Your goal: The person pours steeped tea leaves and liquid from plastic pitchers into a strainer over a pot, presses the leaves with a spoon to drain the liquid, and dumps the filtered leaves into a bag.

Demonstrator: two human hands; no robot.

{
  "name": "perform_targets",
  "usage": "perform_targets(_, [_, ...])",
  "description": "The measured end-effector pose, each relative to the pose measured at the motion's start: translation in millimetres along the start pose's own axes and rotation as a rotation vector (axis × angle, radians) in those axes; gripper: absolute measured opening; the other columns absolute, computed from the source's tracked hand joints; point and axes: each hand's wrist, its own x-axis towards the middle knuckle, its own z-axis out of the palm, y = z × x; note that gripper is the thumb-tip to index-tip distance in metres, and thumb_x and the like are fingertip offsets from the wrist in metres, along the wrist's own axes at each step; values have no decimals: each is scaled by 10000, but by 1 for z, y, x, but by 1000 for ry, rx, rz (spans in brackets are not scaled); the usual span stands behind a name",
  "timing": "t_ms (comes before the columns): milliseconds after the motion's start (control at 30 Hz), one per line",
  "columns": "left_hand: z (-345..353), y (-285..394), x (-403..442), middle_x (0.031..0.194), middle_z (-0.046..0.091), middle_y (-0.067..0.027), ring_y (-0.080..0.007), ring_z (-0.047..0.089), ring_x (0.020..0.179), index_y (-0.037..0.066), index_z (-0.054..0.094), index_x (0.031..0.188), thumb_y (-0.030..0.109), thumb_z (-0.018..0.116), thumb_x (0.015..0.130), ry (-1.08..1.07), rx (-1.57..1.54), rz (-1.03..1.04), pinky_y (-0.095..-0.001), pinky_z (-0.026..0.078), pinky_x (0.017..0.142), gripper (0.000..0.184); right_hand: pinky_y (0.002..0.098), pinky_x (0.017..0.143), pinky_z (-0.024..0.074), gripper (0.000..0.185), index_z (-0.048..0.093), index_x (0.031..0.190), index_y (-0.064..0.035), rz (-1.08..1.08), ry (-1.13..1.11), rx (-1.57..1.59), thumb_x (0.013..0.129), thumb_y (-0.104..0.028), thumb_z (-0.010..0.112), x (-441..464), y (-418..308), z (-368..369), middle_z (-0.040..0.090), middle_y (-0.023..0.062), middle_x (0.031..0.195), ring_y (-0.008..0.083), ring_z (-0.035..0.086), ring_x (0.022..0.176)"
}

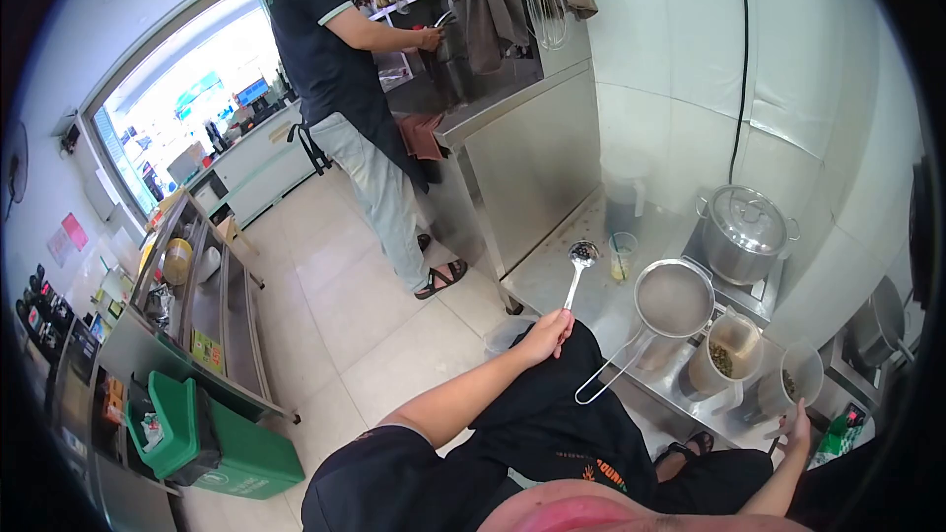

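Spoon (574, 284) is in use, out over the steel bench (545, 276), so this looks partway along. Left to right from where I stand: green bin (256, 448) by the shelves, then a co-worker (330, 59) in a black top at the tall counter, handling something I can't make out (separate job, by the look of it). Next, the left hand (545, 337): fingers wrapped round the end of the spoon's handle, bowl pointing away from the body. Dark specks show in the bowl; load or holes, can't tell from here. Cup (622, 261) with a straw stands just beside the bowl. Sieve (675, 298) next, mesh up, its long handle reaching toward the lap; whether anything has gone through it, can't tell. First jug (697, 371) already has greenish bits in it. Pot (746, 233) behind has its lid on, contents hidden. Second jug (806, 371) has darker bits and leans a little. Right hand (796, 424) is at that jug's near side, fingers bent; firm grip or just a touch, can't tell. Far right, a green-and-white bag (843, 433). Left to do, I'd judge: the jugs' bits haven't been emptied out.
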Motion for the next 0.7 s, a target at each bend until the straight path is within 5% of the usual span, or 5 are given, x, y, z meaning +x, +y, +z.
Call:
perform_targets(267, [-6, 9, 3, 825, 521, -7, -106, 566, 732, 101, 498, 931, 354, 526, 983, 45, -161, -88, -298, 574, 665, 259, 604, 900, 319, 762, 553, 1201, -146, -13, -42, -7, 775, -776, 516, -3, 3, -9, 582, 27, 936, 227, 513, 990])
perform_targets(700, [-15, 8, 8, 813, 546, -26, -153, 616, 744, 109, 504, 912, 359, 518, 985, 39, -314, -127, -304, 553, 648, 260, 632, 981, 235, 862, 461, 1373, -176, 4, -101, -7, 757, -773, 537, -5, 6, -13, 538, 60, 1279, 223, 477, 1192])
